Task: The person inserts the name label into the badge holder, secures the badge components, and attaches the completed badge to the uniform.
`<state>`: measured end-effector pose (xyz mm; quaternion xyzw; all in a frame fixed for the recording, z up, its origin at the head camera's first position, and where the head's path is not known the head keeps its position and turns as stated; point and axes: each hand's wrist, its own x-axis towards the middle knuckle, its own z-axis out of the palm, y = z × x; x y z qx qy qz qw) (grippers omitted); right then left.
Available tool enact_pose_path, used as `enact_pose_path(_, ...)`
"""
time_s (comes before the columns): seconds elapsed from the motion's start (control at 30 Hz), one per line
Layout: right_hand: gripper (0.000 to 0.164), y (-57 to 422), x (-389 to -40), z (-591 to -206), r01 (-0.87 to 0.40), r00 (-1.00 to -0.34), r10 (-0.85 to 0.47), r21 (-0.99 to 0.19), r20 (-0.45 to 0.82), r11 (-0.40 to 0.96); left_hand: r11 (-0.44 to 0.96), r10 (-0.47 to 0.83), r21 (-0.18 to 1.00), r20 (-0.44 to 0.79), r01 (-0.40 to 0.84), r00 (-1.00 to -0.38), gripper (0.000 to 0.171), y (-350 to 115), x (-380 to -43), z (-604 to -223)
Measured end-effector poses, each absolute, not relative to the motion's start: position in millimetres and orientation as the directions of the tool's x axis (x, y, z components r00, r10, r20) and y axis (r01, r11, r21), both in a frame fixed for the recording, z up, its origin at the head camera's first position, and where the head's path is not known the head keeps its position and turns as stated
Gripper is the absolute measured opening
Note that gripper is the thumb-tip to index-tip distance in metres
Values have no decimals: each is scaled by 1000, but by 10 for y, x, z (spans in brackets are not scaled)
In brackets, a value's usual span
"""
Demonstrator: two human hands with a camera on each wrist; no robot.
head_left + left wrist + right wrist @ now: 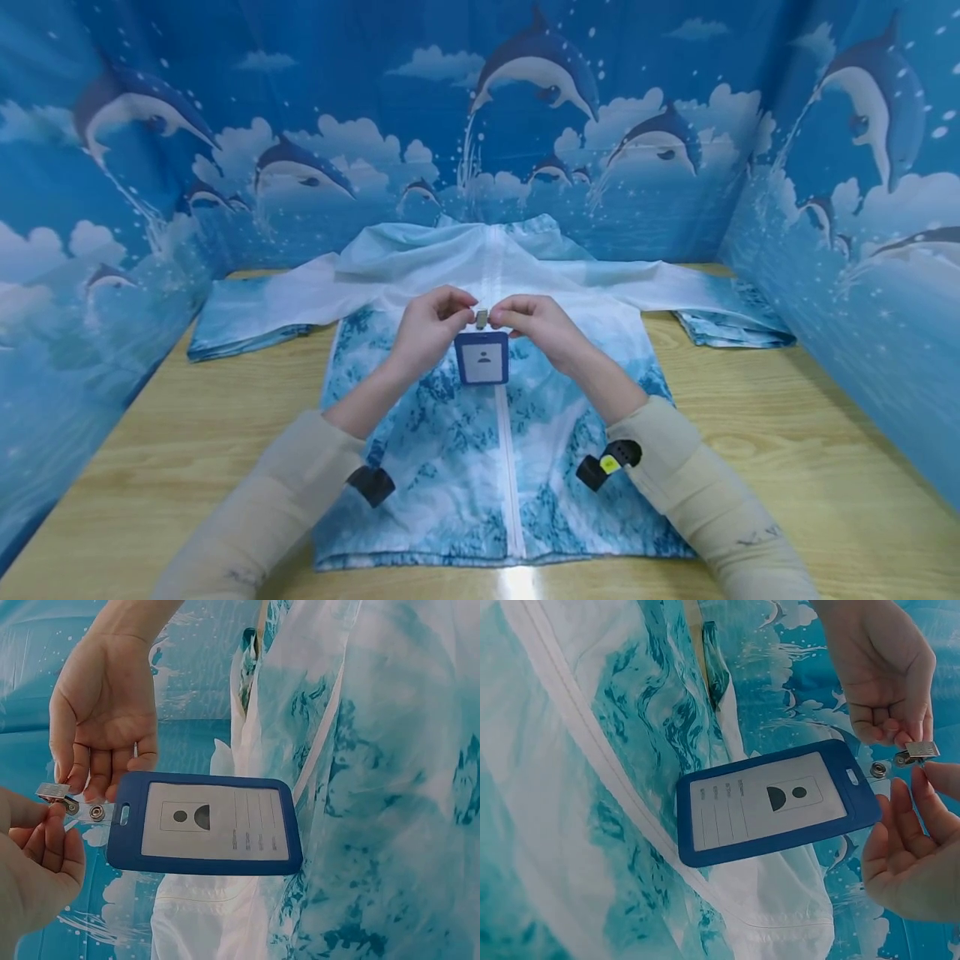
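A blue-framed badge holder (483,375) hangs upright over the front of a blue and white zip jacket (427,500), its white card with a person icon facing me. At its top is a metal clip (922,749) on a clear strap with a snap (96,813). My left hand (427,327) pinches the clip from the left with thumb and fingertips. From the other side my right hand (543,330) pinches it too, so the fingertips of both hands nearly meet there. Both wrist views show the badge holder hanging from the clip, over the jacket.
The jacket lies spread on a wooden table (225,425), with its sleeves (251,312) out to both sides and its white zip (507,467) running down the middle. A blue dolphin-print curtain (360,75) encloses the back and sides. Black straps (371,485) hang by both wrists.
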<state>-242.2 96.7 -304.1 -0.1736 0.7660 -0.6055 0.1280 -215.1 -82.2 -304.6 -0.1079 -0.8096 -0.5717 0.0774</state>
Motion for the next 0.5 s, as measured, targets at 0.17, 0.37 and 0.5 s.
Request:
enact_pose_path(0.17,25,913,-2449,-3051,-127,-901,-433,-977,41,173,361,92,886,275,290,-957,15,-865,-2147,-3005)
enact_pose_path(0.37,24,816,-2462,-3039,-164,-870,-484,-981,95,101,384,85,876,281,292,-956,19,-975,-2143,-2937)
enact_pose_path(0.5,21,730,-2446,-3032,-152,-854,-511,-987,102,57,381,99,877,275,292,-956,20,-1060,-2120,-2878)
